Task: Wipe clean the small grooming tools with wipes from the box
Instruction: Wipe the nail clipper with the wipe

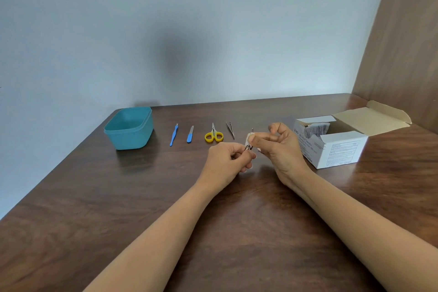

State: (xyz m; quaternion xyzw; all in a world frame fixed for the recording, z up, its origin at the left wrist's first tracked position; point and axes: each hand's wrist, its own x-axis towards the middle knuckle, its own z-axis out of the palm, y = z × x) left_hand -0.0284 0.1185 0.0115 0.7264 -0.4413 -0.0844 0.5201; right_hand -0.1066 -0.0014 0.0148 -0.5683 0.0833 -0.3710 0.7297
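Observation:
My left hand grips the lower end of a small metal nail clipper, held above the table's middle. My right hand pinches a white wipe around the clipper's upper part, whose thin metal tip pokes out above. On the table behind lie a blue cuticle tool, a blue-handled nail file, yellow-handled scissors and metal tweezers, in a row. The open white box of wipes stands to the right.
A teal plastic container without a lid sits at the back left of the dark wooden table. A wall runs along the table's far edge, and a wooden panel rises at the right behind the box.

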